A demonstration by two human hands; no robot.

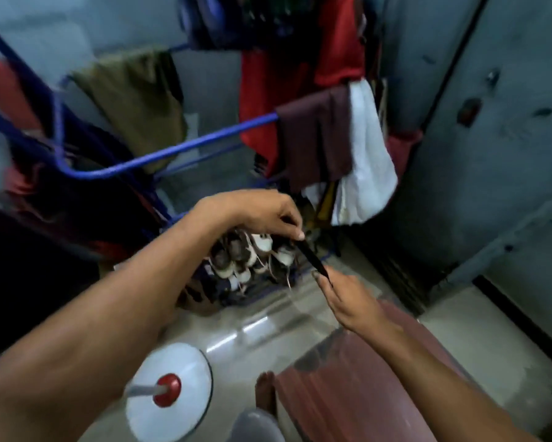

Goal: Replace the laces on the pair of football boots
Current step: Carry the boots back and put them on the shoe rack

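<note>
Black lace point(311, 258) stretches taut between two hands above a pile of boots point(247, 260) on the floor under a blue drying rack point(185, 146). Left hand point(261, 215) pinches its upper end in a fingertip grip; right hand point(344, 298) pinches the lower end. Clothes point(303, 90) hang on the rack; a white fan base point(169, 387) stands near.

Shoes point(252, 256) under rack point(172, 154) (floor level)
</note>
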